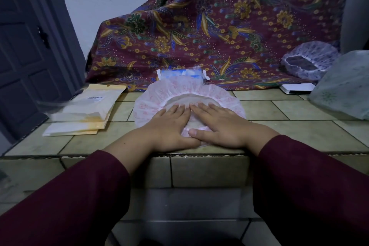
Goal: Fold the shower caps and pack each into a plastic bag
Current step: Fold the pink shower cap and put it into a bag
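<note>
Your left hand (169, 126) and right hand (215, 124) lie side by side, palms down, on the pink shower cap (159, 94), fingers straight and together, gripping nothing. The cap is spread flat on the tiled ledge (279, 110), its ruffled rim showing beyond your fingertips (the near edge is hidden under your palms). Just behind it lies a packed blue cap in a clear bag (182, 74), against the floral cloth (219, 26). To your left, a stack of yellow-backed plastic bags (87, 112) rests on the tiles. At far right sit a purple-patterned cap (309, 62), a pale green cap (345, 86) and a white flat object (297, 88).
</note>
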